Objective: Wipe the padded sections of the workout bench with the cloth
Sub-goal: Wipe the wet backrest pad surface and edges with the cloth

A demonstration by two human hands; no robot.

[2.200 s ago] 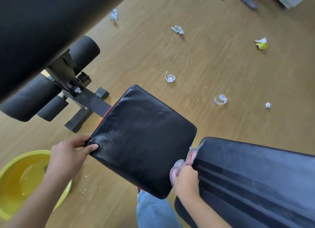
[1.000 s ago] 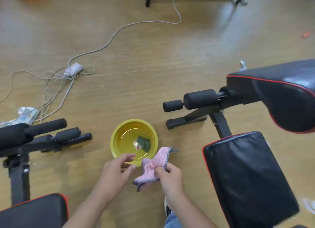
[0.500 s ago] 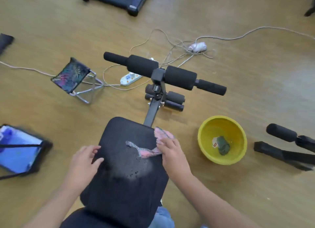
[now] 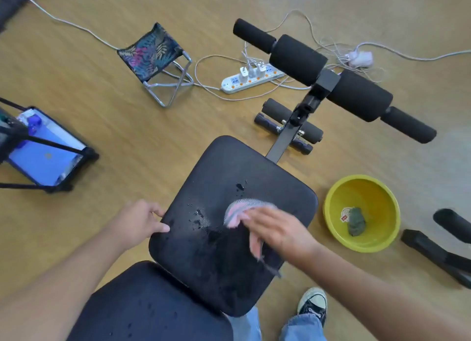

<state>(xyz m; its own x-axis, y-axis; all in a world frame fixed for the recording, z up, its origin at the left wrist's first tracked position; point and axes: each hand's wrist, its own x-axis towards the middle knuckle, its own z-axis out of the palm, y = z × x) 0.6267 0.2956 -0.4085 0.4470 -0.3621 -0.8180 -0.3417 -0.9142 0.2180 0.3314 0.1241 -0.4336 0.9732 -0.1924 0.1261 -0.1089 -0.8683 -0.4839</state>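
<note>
- Seat pad of the workout bench lies in the middle of the view, black and speckled with water drops; a second pad sits just below it, cut off by the lower edge.
- Right hand presses the pink cloth flat on the seat pad, fingers spread over it; both are blurred, so how tightly the grip closes is hard to tell.
- Left hand holds the pad's left edge, thumb on top.
- Around on the floor: foam rollers, a power strip with tangled cables, a folding stool, a tablet.
- Yellow basin to the right holds a dark green lump.
- Another black frame is cut off at right.
</note>
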